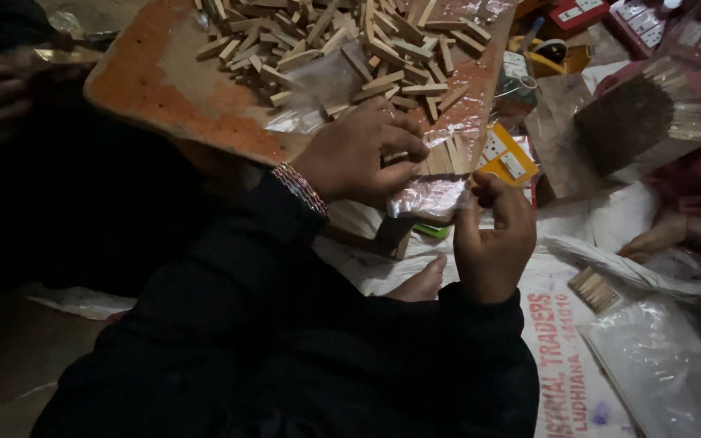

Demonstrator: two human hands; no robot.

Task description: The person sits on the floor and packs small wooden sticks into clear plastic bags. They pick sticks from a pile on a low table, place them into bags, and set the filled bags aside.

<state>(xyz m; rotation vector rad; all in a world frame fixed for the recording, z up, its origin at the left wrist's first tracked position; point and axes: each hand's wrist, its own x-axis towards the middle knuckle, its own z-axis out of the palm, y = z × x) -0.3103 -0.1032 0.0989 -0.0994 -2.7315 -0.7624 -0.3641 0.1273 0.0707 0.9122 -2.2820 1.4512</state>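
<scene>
At frame centre our left hand [363, 150] curls around a row of small wooden sticks [440, 158], pressing them into a clear plastic bag [432, 195]. Just right, our right hand [492, 239] pinches the bag's edge shut-fingered. Above, loose sticks [342, 40] heap on an orange board [148, 81].

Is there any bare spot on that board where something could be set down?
Yes: the orange board's near-left part, left of the wooden stick pile, is bare. The right side is crowded with sticks, clear plastic bag and both hands: left, right.
</scene>
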